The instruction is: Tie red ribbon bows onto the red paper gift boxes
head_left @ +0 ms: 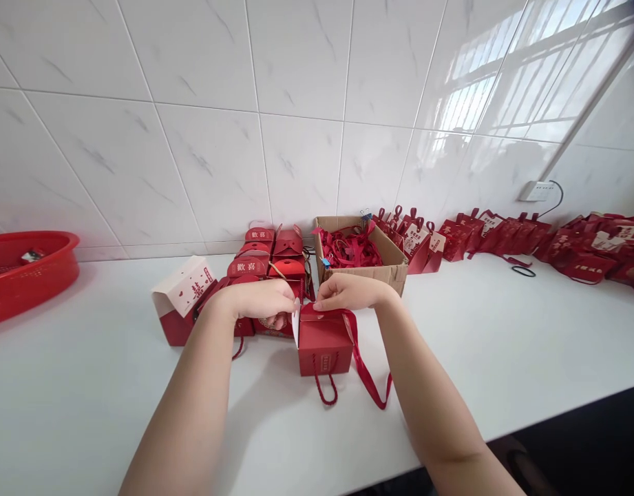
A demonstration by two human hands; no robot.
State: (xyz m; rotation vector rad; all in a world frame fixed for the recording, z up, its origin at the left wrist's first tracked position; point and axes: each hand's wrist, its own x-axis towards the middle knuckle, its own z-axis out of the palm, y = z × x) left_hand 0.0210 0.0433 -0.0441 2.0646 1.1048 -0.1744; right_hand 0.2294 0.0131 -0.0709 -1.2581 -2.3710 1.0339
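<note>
A small red gift box (324, 337) stands upright on the white table in front of me, with a twisted red cord handle (328, 398) hanging from its near side. My left hand (268, 303) is closed at the box's upper left edge, fingers curled beside its pale side flap (296, 324). From above, my right hand (350, 292) pinches the red top flap, thumb pressed on it. A long red ribbon (365, 372) trails from the box's right side down to the table. What lies under the left fingers is partly hidden.
Behind the box sits a cardboard carton (394, 265) of red ribbons. Several red boxes (249, 265) and a white-topped box (185, 296) stand at left. Rows of red gift boxes (482, 231) line the wall at right. A red plastic basin (38, 275) is far left.
</note>
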